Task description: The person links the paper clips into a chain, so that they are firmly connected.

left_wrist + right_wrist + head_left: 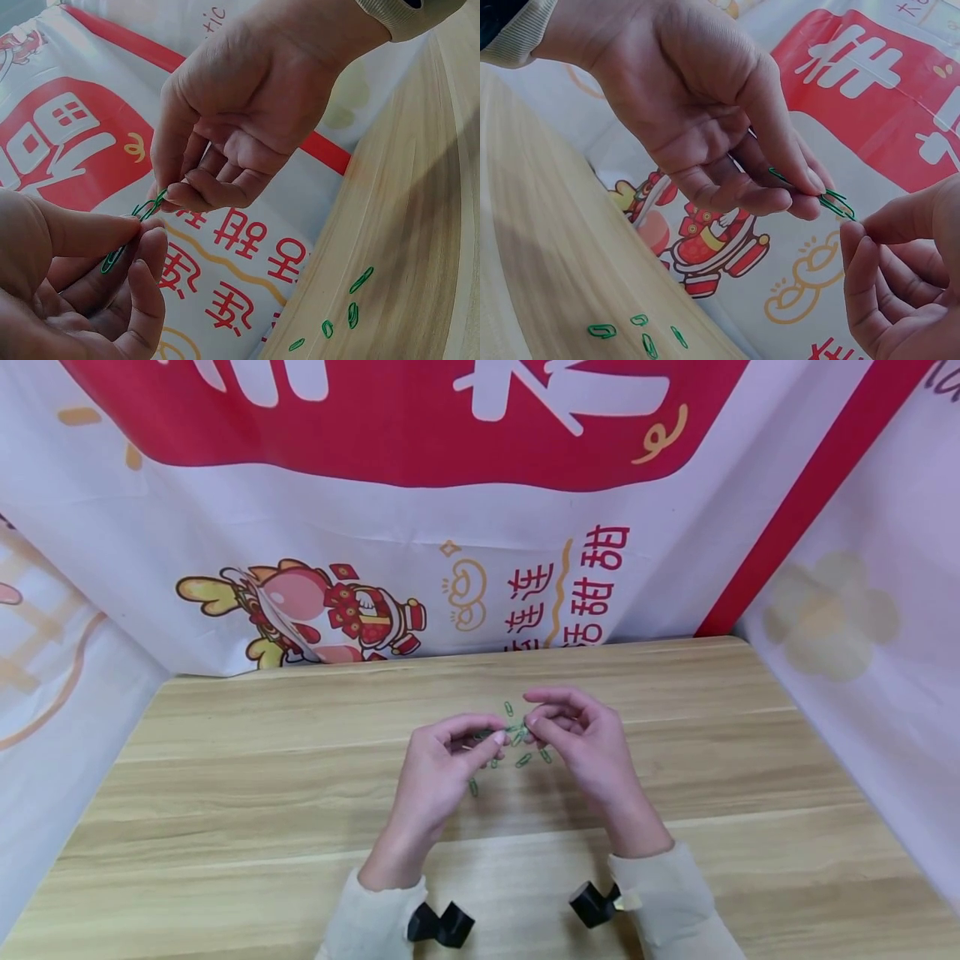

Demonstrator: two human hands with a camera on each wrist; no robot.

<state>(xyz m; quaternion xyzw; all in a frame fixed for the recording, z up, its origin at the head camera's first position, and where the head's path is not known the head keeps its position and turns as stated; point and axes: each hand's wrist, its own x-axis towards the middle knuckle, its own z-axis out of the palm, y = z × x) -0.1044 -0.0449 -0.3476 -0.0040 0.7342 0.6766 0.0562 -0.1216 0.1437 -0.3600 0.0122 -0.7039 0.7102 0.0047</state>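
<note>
In the head view, my left hand [442, 764] and right hand [592, 743] meet fingertip to fingertip above the table. Between left thumb and index finger I pinch green wire paper clips [112, 259]; one rounded end sticks out behind the thumb. Toward the other hand extends a green paper clip [838, 204], its far end pinched by the right thumb and index finger. The left thumb hides the middle, so I cannot tell whether the clips are linked. Other fingers of both hands are loosely curled beneath.
Several loose green paper clips lie on the wooden table [262, 793] around the hands, among them one paper clip [508, 708] beyond and another paper clip [473, 787] nearer. A printed cloth [480, 518] rises along the back edge, with cloth on both sides too.
</note>
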